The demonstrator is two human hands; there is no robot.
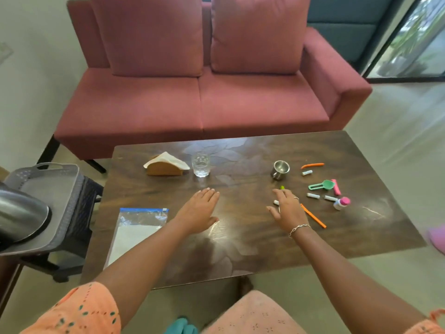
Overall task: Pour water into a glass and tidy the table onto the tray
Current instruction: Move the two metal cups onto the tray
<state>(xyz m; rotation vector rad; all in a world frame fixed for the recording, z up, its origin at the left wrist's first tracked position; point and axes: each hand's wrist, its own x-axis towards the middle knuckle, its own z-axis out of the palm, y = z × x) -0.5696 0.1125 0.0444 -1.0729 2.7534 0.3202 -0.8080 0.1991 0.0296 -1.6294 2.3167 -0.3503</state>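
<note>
The kettle (21,213) is seen on the tray (72,174), left of the table (240,249); the glass (200,165) stands far-centre, seemingly unfilled; the left hand (201,213) is laid flat and open, the right hand (287,210) spread open beside scattered batteries (313,195); the kettle is best fetched first and tipped slowly.

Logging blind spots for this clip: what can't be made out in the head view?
- Metal vessel on the tray: cut off by the left edge, so its type is unclear.
- Glass: too small and clear to tell whether it holds water.
- White piece and green tip: mostly hidden behind the right hand.
- Pink thing: blurred and cut off by the right edge.
</note>
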